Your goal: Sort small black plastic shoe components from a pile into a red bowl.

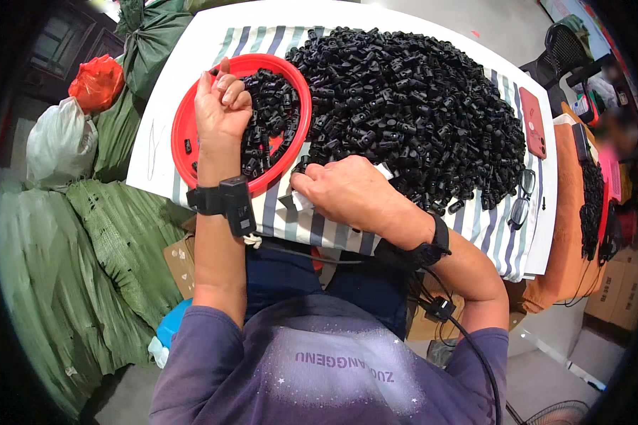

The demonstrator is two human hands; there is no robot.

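Note:
My left hand [222, 106] is raised over the left side of a red round basin [306, 106], palm up, fingers curled in. A dark bit shows between thumb and fingers, too small to name. Small black cylindrical plastic pieces [273, 106] lie inside the basin, mostly on its right. My right hand [347, 188] is closed in a pinch at the near edge of a big heap of the same black pieces [411, 106]. One black piece [301, 164] shows at its fingertips. Partly under this hand is a flat white and grey item [301, 202], mostly hidden.
A striped cloth [333, 230] covers much of the white table [159, 127]. At the right lie a red phone [533, 122] and eyeglasses [522, 200]. Green sacks [57, 283] stand at the left. A cable [475, 347] runs along my right arm.

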